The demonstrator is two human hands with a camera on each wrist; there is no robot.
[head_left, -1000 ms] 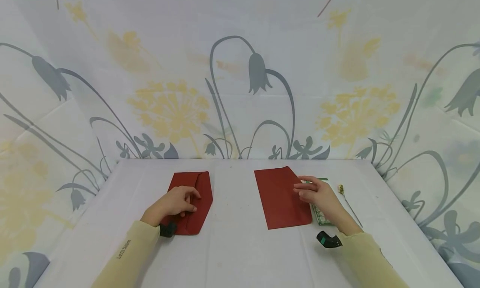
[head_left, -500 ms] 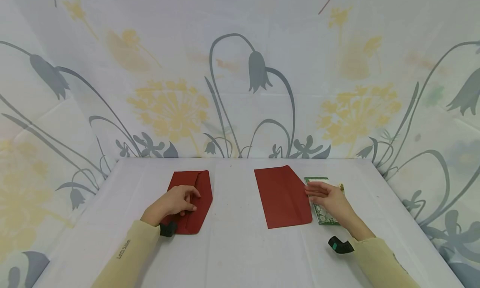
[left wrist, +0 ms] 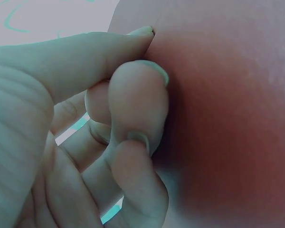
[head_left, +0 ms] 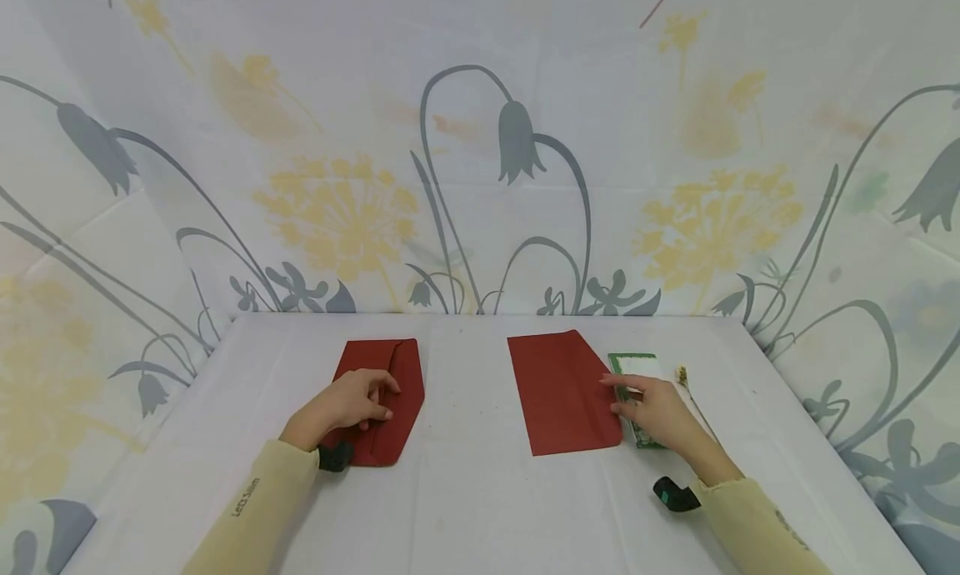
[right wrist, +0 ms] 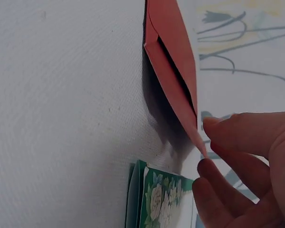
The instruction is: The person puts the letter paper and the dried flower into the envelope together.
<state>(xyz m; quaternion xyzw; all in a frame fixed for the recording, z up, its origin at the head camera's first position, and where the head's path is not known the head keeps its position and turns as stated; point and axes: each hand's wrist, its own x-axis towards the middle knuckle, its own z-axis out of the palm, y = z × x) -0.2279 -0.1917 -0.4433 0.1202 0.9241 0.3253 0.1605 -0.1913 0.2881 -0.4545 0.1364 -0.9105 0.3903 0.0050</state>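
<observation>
My left hand (head_left: 347, 404) rests with loosely curled fingers on a red envelope (head_left: 408, 375); in the left wrist view its thumb and fingertips lie against the red paper (left wrist: 237, 118). To the right lies a second red envelope (head_left: 558, 396), its flap toward my right hand (head_left: 648, 408). That hand's fingertips are right at the flap's edge, with thumb and forefinger apart. In the right wrist view the flap (right wrist: 173, 95) rises off the cloth, its tip close to the fingers. Partly hidden under the right hand is a green-bordered card with white flowers (right wrist: 164, 199).
A small dried flower on a thin stem (head_left: 682, 377) lies right of the card, partly covered by the right hand. White cloth covers the table (head_left: 465, 508). Behind it hangs a flower-printed curtain (head_left: 465, 183). Each wrist carries a black camera mount (head_left: 675, 494).
The right hand has drawn back to the right, away from the envelope, then come slightly left again, its thumb and forefinger spreading at the flap's edge. The left hand stays in place.
</observation>
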